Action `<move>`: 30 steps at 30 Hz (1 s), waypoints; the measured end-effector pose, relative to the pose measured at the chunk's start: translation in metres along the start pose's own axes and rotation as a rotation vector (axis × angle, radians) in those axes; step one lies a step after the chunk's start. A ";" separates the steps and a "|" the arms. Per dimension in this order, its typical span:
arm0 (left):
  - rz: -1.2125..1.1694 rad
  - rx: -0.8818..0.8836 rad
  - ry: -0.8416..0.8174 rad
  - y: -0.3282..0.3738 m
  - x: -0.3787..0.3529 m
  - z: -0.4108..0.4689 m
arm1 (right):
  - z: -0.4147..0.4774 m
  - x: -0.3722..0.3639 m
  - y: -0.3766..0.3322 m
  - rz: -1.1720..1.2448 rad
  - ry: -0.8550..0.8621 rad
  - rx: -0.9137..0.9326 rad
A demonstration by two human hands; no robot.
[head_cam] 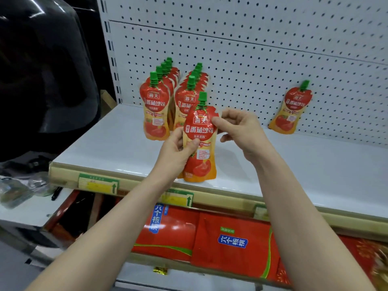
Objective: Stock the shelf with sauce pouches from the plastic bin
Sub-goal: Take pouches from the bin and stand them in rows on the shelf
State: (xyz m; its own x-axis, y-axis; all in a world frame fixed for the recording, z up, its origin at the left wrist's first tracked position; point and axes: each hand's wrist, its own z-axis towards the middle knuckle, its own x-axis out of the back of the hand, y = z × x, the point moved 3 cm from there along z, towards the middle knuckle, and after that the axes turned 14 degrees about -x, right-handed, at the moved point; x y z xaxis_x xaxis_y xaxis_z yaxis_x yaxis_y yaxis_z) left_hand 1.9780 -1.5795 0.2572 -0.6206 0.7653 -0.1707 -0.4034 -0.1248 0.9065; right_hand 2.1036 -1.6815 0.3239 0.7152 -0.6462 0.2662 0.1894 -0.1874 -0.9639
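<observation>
A red and orange sauce pouch [200,141] with a green cap is held upright over the front of the white shelf [294,171]. My left hand [178,148] grips its left edge, thumb across the front. My right hand [237,127] pinches its upper right corner. Behind it, two rows of several like pouches stand on the shelf: the left row [156,110] and the right row [184,101]. One more pouch [290,110] leans against the pegboard at the right. The plastic bin is out of view.
White pegboard [252,49] backs the shelf. Price labels [98,184] sit on the shelf's front rail. Red cartons [233,242] fill the shelf below. A dark bulky object [42,70] stands at the left, above a lower white surface [23,208] with small items.
</observation>
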 end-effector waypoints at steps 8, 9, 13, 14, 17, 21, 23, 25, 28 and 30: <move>0.231 0.021 -0.145 -0.036 -0.063 0.020 | 0.024 0.091 0.025 0.014 0.291 -0.023; 0.269 0.016 -0.154 -0.040 -0.070 0.026 | 0.033 0.099 0.027 0.011 0.315 -0.020; 0.372 0.023 -0.174 -0.059 -0.096 0.060 | 0.078 0.114 0.034 0.038 0.344 -0.028; 0.400 0.025 -0.170 -0.065 -0.100 0.071 | 0.092 0.114 0.035 0.037 0.334 -0.028; 0.476 0.052 -0.138 -0.083 -0.102 0.102 | 0.130 0.110 0.041 0.028 0.321 -0.012; 0.546 0.046 -0.090 -0.101 -0.100 0.132 | 0.173 0.103 0.045 0.029 0.312 0.013; 0.591 0.028 -0.078 -0.110 -0.098 0.142 | 0.192 0.100 0.046 0.038 0.297 0.019; 0.648 0.027 -0.069 -0.117 -0.096 0.151 | 0.206 0.099 0.048 0.049 0.281 0.030; 0.701 0.066 -0.042 -0.124 -0.096 0.161 | 0.222 0.095 0.052 0.057 0.262 0.037; 0.722 0.089 -0.031 -0.127 -0.097 0.164 | 0.228 0.094 0.053 0.049 0.249 0.048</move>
State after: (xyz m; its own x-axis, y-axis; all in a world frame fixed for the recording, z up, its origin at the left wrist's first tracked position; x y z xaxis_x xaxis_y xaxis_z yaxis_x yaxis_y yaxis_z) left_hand 2.1997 -1.5344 0.2221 -0.6915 0.5290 0.4918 0.1570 -0.5546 0.8172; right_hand 2.3341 -1.5840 0.2948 0.5376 -0.8171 0.2084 0.1945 -0.1203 -0.9735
